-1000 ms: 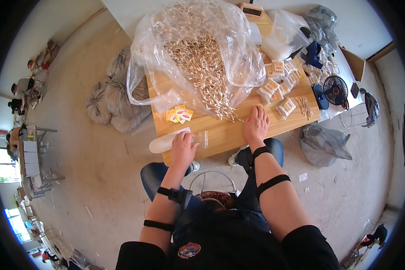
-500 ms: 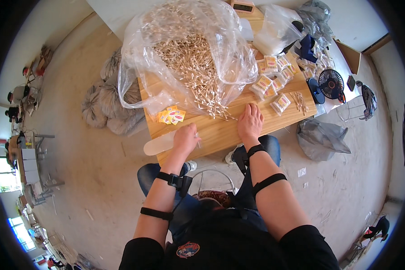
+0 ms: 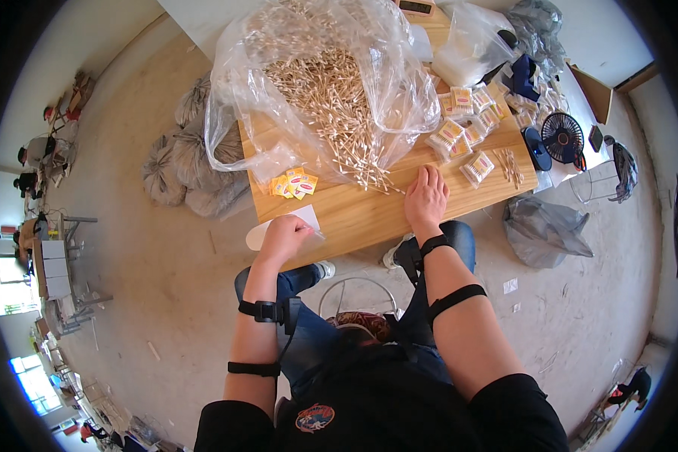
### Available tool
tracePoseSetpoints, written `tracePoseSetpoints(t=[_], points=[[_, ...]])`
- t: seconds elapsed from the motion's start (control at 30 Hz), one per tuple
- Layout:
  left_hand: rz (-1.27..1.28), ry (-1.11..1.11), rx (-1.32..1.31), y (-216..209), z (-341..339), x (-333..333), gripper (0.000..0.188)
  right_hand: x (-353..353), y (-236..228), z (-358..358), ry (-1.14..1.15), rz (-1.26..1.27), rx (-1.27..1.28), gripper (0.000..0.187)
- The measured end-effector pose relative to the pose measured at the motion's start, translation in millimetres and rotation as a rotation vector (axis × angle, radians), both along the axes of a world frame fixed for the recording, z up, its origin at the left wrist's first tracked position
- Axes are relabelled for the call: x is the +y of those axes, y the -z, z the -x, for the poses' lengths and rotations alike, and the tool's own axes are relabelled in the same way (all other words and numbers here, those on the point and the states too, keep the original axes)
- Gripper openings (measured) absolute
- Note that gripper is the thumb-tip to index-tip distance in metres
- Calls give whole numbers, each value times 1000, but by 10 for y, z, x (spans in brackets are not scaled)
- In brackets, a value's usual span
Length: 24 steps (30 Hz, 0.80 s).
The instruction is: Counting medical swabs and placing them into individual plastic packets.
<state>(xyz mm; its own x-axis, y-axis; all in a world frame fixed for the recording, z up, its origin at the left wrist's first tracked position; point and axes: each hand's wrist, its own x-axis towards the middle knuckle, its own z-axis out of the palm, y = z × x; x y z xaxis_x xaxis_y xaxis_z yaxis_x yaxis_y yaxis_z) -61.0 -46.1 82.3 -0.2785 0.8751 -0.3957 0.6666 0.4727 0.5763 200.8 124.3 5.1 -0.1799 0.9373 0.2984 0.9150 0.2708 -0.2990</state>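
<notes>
At the table's near left edge my left hand is closed, pinching a thin clear piece of plastic. Beneath that hand lies a white, round-ended sheet, partly hidden. My right hand rests palm down on the wooden tabletop, fingers stretched out, just right of the spilled tips of the cotton swabs. These swabs fill a big clear plastic bag that lies open toward me. Small yellow and white cards are piled beyond my left hand.
Packed bags of swabs are heaped at right, with a few loose swabs beside them. A black fan stands further right. Grey sacks sit on the floor at left, and a grey plastic bag at right.
My left hand has drawn back left and toward me, uncovering more of the white sheet. My right hand remains flat on the table. The whole view has shifted slightly.
</notes>
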Motion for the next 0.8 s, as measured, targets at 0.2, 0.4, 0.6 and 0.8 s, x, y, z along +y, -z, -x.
tracePoseSetpoints(t=[0.2,0.4,0.6,0.8], points=[[-102,-180,-53,-27,25,-27,19,-6,7,12,4,-3,-26,34],[-170,-341,-120,-46,79,-119,19,-7,-22,25,8,16,-12,35],[-294,-343,-8,-59,41,-138,32,3,-2,5,15,26,-7,34],[-511,-277,122,294,201,-322,32,-19,-17,64,15,38,0,34]])
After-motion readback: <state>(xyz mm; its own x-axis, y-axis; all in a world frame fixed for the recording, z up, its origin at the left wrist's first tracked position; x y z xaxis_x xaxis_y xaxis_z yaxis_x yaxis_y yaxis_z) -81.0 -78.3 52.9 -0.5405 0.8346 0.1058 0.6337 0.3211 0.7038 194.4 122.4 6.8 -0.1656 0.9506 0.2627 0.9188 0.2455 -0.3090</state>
